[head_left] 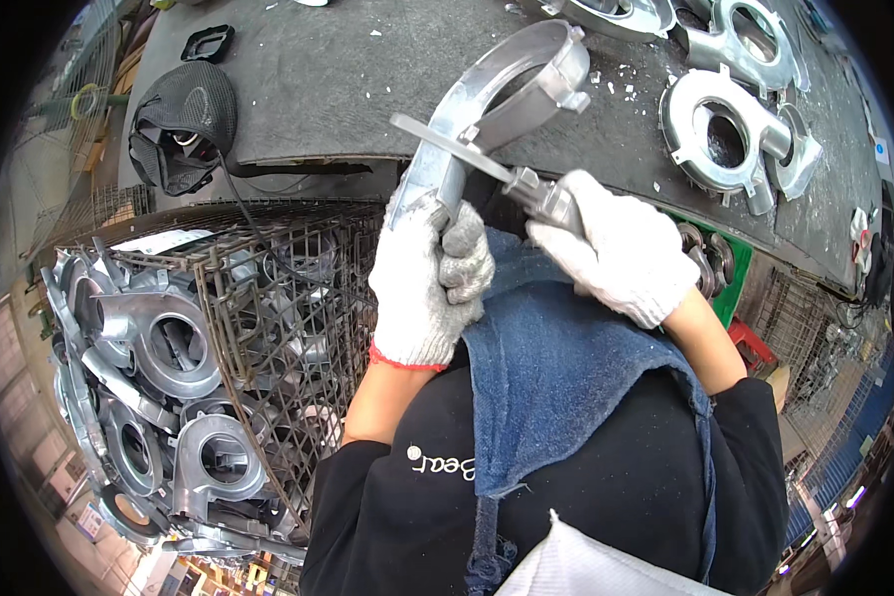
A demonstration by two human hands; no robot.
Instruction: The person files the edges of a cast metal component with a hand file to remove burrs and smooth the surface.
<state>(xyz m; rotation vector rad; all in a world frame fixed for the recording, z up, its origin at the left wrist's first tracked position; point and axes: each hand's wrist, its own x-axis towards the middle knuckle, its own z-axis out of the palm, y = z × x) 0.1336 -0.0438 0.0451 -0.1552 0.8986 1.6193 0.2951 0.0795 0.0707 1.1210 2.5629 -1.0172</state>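
Observation:
My left hand, in a white knit glove with a red cuff edge, is closed round the narrow neck of a silvery cast-metal blower housing. The housing's ring end tilts up and away over the table edge. In my right hand, also gloved in white, is a file with a flat blade and a thick metal body. Its blade lies across the housing just above my left fingers; whether it touches the metal I cannot tell.
More castings lie at the right of the dark worktable, with metal chips about. A black mesh-covered object with a cord sits at its left. A wire cage full of castings stands left of me; a green bin is at right.

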